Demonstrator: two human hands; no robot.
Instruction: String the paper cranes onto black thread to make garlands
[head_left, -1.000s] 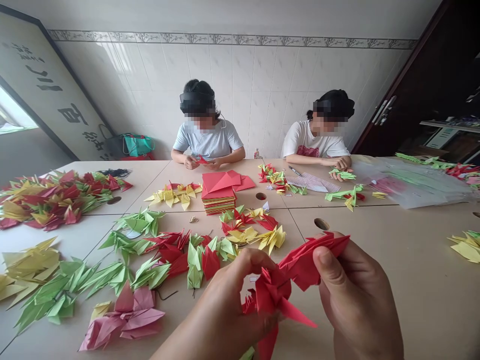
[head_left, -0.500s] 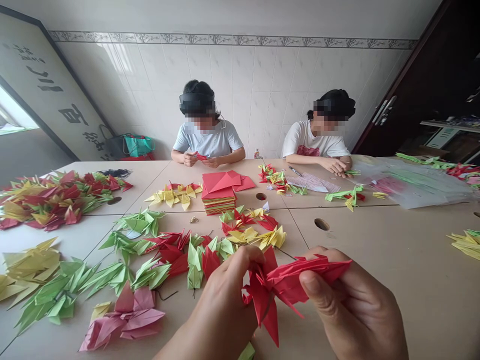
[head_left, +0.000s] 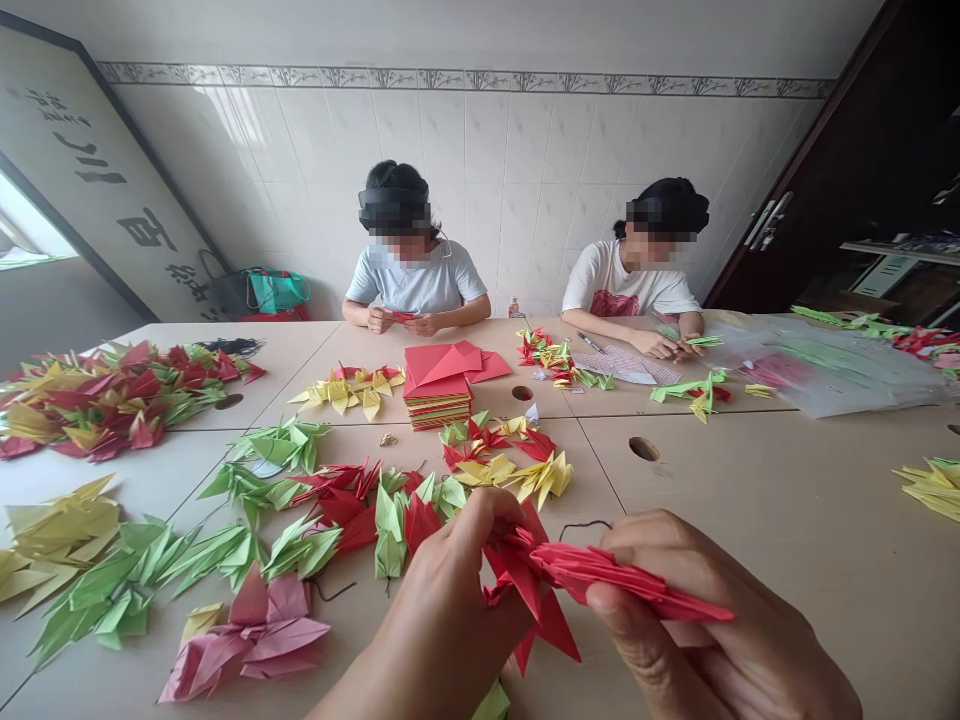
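Observation:
My left hand [head_left: 457, 600] is closed round the left part of a bunch of folded red paper pieces [head_left: 600, 575]. Its pointed flaps stick out below and above my fingers. The right end of the same red bunch is pinched between the thumb and fingers of my right hand [head_left: 705, 610], with a long tip pointing right. A thin dark cord [head_left: 585, 524] curves up behind the bunch. Just beyond my left hand lie green and red folded pieces [head_left: 390, 530] and a ring of yellow and red ones [head_left: 547, 478].
Pink [head_left: 251, 640], green and yellow folded pieces cover the table's left side, with a large mixed pile [head_left: 90, 400] farther back. A stack of coloured paper [head_left: 439, 400] stands mid-table. Two people [head_left: 412, 280] sit opposite, both handling paper. Plastic sheets [head_left: 840, 370] lie at the right.
My right hand has shifted right and slightly down, turning the red bunch so its tip points lower right. The dark cord shows more. The right-hand person's hands have moved left.

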